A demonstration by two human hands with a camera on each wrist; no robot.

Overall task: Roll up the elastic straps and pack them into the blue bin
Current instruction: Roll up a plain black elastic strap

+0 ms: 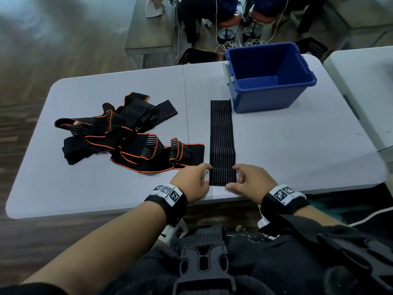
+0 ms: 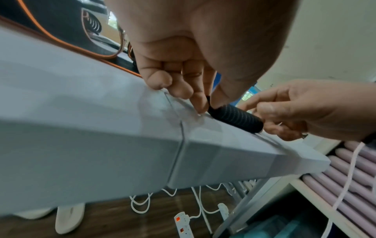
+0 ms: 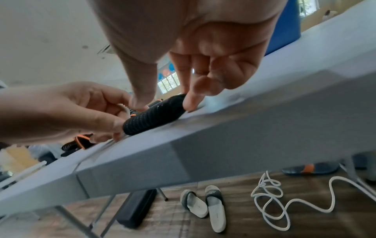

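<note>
Head view shows the left hand [image 1: 192, 180] and right hand [image 1: 252, 181] pinching the near end of a black ribbed strap [image 1: 222, 137] at the table's [image 1: 297, 145] front edge, the rest lying flat toward the blue bin [image 1: 270, 76] at the far right corner; both wrist views show that end curled into what looks like a small roll [image 2: 236, 118]; tangled orange-edged straps [image 1: 127, 133] lie left.

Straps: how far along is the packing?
Done: nothing packed; the bin looks empty. In hand: left hand and right hand pinch the near end of a flat strap, its roll barely begun. Left: finish rolling it, then the pile.
</note>
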